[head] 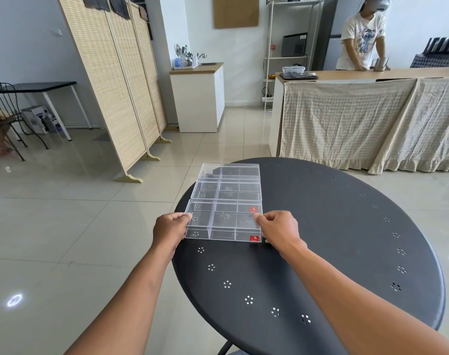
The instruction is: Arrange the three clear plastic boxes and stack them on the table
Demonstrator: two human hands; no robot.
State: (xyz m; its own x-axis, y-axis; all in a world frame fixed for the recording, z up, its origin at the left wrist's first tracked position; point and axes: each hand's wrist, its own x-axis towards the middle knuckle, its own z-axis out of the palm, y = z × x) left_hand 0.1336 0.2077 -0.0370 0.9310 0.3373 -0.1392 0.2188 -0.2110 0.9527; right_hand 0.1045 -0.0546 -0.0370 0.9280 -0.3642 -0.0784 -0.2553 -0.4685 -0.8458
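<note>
Clear plastic boxes with inner dividers lie in a row at the left edge of the round black table (320, 252). The nearest box (223, 222) carries red labels at its right corners and looks like two boxes stacked; I cannot tell for sure. Behind it sits a second box (227, 190), and a third box (229, 171) rests at the far end, partly over the table's rim. My left hand (170, 228) grips the nearest box's left side. My right hand (278, 230) grips its right side.
The table's left rim runs just under the boxes, with tiled floor (77, 226) beyond. A woven folding screen (121, 85) stands to the left. A cloth-draped counter (359, 119) lies behind, where another person (363, 39) works. The black tabletop spreads to the right.
</note>
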